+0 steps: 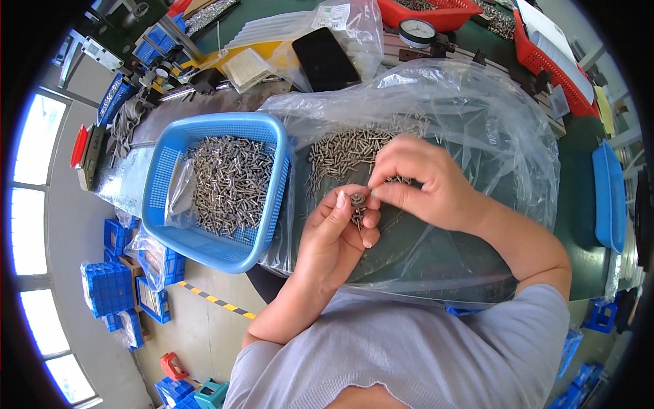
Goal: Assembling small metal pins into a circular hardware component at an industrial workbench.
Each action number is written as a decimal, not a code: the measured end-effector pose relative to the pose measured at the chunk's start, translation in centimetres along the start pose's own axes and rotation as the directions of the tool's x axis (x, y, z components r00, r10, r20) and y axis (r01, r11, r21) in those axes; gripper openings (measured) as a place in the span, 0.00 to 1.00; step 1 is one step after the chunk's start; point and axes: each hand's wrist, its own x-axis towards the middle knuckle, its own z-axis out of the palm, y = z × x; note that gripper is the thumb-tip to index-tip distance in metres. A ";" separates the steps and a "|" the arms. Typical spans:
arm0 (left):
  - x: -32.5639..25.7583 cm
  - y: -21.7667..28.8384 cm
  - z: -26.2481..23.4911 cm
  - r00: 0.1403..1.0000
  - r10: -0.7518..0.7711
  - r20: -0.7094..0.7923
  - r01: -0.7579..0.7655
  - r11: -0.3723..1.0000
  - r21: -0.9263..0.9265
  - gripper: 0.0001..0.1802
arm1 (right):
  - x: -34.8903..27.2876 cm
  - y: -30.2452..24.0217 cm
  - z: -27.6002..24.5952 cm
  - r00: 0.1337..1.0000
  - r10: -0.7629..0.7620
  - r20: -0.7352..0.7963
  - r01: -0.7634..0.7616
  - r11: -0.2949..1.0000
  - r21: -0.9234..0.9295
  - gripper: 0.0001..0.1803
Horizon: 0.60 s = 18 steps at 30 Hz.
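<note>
My left hand (330,238) is closed around a small round metal part (357,198) with a hole in its middle, held between thumb and fingers. Several small metal pins (357,217) lie in the fingers below it. My right hand (429,180) pinches thumb and forefinger together right beside the round part; whatever is between those fingertips is too small to make out. Beyond both hands, a heap of short metal pins (344,151) is spread on a clear plastic sheet (490,129). A blue basket (225,121) to the left holds many similar pins (231,184) and a clear bag.
A black phone (325,60) rests behind the plastic sheet. A dial gauge (417,32) on a rail stands at the back, near red baskets (436,15). A blue tray (608,198) sits at the right edge. Blue crates (109,290) are stacked on the floor at left.
</note>
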 end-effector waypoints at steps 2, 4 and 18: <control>0.0 0.1 -0.1 1.000 -0.007 0.009 0.007 1.000 0.003 0.14 | 0.0 0.6 -0.4 0.998 0.052 -0.031 -0.053 0.997 -0.049 0.05; 0.2 0.1 -0.2 1.000 -0.013 0.022 0.013 1.000 0.007 0.14 | -0.1 1.4 -0.5 0.989 0.135 -0.062 -0.144 0.973 -0.179 0.06; 0.1 0.1 -0.2 1.000 -0.023 0.011 0.023 1.000 0.001 0.12 | -0.3 1.3 0.9 0.996 -0.018 0.088 0.056 0.893 -0.447 0.09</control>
